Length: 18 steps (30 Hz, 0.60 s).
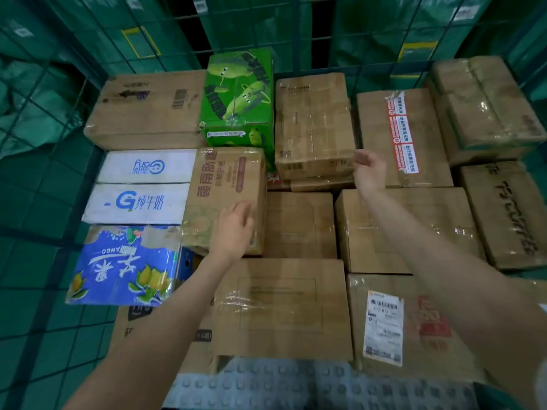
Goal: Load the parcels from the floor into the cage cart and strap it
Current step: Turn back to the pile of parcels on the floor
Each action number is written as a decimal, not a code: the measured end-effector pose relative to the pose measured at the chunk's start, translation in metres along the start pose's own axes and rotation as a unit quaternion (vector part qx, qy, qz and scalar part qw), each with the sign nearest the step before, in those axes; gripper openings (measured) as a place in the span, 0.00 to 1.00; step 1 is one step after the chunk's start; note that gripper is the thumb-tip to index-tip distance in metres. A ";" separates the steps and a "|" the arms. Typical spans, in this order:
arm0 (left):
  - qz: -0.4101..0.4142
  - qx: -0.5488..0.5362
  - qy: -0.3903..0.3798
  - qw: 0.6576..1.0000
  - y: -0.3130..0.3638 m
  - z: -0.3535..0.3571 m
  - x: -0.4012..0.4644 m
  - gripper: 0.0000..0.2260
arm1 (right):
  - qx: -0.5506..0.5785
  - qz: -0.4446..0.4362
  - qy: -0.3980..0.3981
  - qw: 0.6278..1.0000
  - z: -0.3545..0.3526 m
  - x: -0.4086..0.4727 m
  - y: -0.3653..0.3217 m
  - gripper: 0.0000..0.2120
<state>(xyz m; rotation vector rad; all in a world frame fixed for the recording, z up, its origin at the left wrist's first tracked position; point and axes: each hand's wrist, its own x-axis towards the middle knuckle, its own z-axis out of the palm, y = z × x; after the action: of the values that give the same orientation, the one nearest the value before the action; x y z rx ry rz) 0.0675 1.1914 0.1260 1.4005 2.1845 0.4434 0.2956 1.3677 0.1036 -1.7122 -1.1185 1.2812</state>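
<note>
From up here I look down into the cage cart [74, 93], its green wire mesh standing on the left and along the far side, with green sacks [26, 93] piled beyond it; the parcels fill the cart in a tight layer, edge against edge. My left hand [233, 229] lies on the near right part of the brown box with red print [225, 190], fingers loosely together and gently bent over its top, gripping nothing that I can make out; my right hand [368, 170] hangs at the near right corner of the taped brown box [313, 125], fingers curled inward, thumb side towards the box; whether it touches the cardboard I cannot tell. Around the left hand stand two white milk cartons [139, 187] to the left, a blue mango carton [121, 264] nearer, and the green cartoon box [239, 96] beyond, standing taller than its neighbours; beside the right hand lies the box with the red-and-white tape strip [402, 134]. Between my arms sit a plain brown box [299, 223] and a nearer taped one [281, 309]; a labelled box [384, 329] lies under my right forearm. Open room is scarce; a low pocket shows at the plain brown box, lower than the boxes around it; a grey studded sheet [296, 386] runs along the near edge.
</note>
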 end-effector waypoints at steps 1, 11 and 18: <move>-0.014 -0.044 0.011 0.999 0.002 -0.002 -0.009 0.17 | 0.012 -0.003 0.001 1.000 -0.004 -0.012 -0.002 0.17; -0.054 -0.233 0.015 0.971 -0.020 -0.005 -0.117 0.11 | 0.101 0.030 0.000 0.994 -0.032 -0.173 0.031 0.17; -0.004 -0.290 -0.053 0.956 -0.044 -0.001 -0.194 0.10 | 0.128 0.050 0.027 0.990 -0.047 -0.310 0.086 0.15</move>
<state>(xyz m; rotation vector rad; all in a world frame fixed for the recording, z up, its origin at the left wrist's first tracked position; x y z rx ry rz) 0.1003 0.9967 0.1496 1.0571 1.7673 0.8973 0.3193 1.0458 0.1461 -1.6173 -0.8066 1.3665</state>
